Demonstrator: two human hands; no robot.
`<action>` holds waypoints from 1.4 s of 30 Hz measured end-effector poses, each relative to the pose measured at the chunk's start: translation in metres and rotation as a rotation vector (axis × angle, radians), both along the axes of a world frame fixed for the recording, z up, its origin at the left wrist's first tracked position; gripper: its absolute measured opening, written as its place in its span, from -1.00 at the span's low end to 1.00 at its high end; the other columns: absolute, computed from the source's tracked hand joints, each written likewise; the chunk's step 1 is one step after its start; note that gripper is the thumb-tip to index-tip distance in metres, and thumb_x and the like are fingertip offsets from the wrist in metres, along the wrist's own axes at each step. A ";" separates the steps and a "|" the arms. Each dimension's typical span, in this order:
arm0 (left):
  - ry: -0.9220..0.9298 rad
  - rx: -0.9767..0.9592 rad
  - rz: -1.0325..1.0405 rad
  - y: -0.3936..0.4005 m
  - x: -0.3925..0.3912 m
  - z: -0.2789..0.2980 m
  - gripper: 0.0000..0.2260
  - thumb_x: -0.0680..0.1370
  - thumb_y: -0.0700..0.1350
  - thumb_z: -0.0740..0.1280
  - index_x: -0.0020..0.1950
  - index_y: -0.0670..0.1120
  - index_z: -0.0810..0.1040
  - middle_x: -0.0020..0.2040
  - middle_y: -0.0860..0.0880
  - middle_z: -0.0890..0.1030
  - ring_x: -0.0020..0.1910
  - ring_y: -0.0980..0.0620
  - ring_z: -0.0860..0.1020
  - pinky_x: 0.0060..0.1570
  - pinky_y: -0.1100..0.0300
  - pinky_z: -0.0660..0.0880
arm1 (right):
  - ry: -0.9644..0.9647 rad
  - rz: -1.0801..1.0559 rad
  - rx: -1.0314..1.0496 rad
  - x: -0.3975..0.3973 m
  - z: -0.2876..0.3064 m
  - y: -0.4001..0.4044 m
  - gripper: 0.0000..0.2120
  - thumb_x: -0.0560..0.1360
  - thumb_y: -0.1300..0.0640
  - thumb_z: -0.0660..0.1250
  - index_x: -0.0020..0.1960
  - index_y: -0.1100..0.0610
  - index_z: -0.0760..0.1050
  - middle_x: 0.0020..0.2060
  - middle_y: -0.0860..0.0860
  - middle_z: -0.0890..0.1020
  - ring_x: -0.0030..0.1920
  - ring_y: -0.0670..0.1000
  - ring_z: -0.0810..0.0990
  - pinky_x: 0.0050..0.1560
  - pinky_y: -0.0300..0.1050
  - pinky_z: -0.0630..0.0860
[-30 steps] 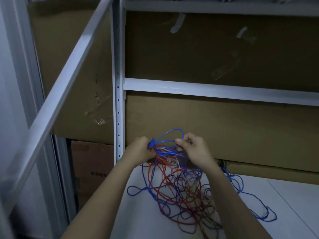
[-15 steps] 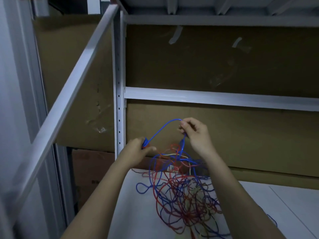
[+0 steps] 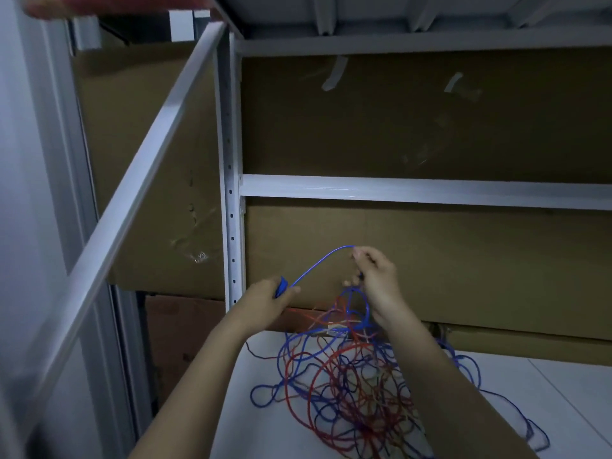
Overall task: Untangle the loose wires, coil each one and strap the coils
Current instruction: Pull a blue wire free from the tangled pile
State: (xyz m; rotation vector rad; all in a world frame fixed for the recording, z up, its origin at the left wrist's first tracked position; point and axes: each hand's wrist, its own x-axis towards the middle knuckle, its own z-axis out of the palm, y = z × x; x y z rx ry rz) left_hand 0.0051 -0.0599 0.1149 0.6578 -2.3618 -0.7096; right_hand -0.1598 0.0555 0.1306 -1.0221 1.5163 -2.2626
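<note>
A tangle of blue, red and pale wires (image 3: 344,385) lies on the white shelf surface (image 3: 546,392) and partly hangs from my hands. My left hand (image 3: 268,301) grips a small bunch of blue wire at its fingertips. From it a single blue wire (image 3: 318,265) arcs up and right to my right hand (image 3: 374,279), which pinches it between thumb and fingers. Below my right hand, blue and red loops drop into the heap. Loose blue strands trail off to the right across the surface.
A white perforated rack upright (image 3: 231,193) stands just left of my hands, with a horizontal beam (image 3: 430,190) above them and a slanting rail (image 3: 139,180) at left. Brown cardboard (image 3: 430,260) lines the back of the shelf.
Both hands rose off the heap. The right hand lifted up and right, drawing a single blue strand taut between the two hands, while the rest of the tangle sank back towards the surface.
</note>
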 end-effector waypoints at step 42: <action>-0.392 -0.234 -0.196 0.024 -0.005 -0.047 -0.69 0.60 0.04 0.28 -0.23 -0.14 0.38 -0.38 -0.02 0.35 -0.44 0.10 0.28 -0.45 0.22 0.13 | 0.730 0.116 0.443 0.027 -0.105 0.026 -0.62 0.49 0.18 0.40 0.22 -0.10 0.39 -0.10 -0.15 0.50 0.00 -0.09 0.51 0.07 -0.28 0.44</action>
